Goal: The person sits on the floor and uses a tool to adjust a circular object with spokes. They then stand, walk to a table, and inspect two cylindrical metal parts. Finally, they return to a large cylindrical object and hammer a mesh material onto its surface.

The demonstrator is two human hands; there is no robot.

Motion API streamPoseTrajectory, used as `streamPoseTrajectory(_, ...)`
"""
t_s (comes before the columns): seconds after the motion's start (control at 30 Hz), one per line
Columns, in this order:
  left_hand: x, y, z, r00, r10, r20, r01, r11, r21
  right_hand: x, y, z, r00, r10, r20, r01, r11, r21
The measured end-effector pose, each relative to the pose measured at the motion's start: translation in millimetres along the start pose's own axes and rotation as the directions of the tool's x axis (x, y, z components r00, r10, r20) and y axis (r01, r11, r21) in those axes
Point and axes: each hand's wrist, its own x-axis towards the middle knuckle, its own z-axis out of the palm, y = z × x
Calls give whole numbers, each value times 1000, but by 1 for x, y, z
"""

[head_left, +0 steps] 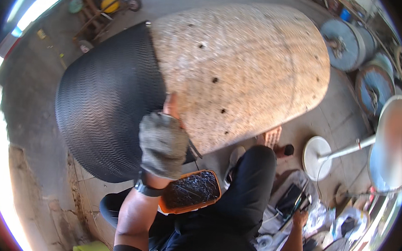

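My left hand (163, 144), in a grey knit glove with bare fingertips, is at the near edge of a large pale board (256, 68). Its thumb points away along the border of a black ribbed sheet (109, 100) that covers the board's left end. The other fingers are curled in and mostly hidden, so what they grip is unclear. Low on the right, my bare right hand (301, 217) is closed round a small dark object that I cannot make out. Below the board, an orange tray (214, 200) holds many thin nails or pins.
Several large grey drums or spools (342, 44) stand at the far right. A white pole (348, 149) with round discs leans below them. Plastic bags (319, 215) and clutter lie near my right hand. A lime-green container (92, 249) sits at the lower left.
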Motion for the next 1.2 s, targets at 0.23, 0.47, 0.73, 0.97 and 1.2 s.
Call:
streamPoseTrajectory(0.23, -1, 4, 5, 991, -97, 93, 105, 991, -88, 12, -40, -26, 983, 165, 82, -166, 986, 5)
streamPoseTrajectory(0.47, -2, 3, 12, 998, -56, -8, 54, 986, -161, 35, -57, -71, 923, 287, 256, -384, 729, 567)
streamPoseTrajectory(0.73, -1, -1, 4, 997, -79, 12, 80, 981, -174, -81, -351, -238, 834, -547, -63, 267, 302, 915)
streamPoseTrajectory(0.97, 0, 4, -5, 988, -143, 57, 152, 964, -218, -145, -481, -245, 221, -909, -354, 789, -47, 613)
streamPoseTrajectory(1.2, -2, 3, -5, 989, -147, 2, 143, 959, -245, -156, -508, -228, 177, -896, -407, 833, -84, 546)
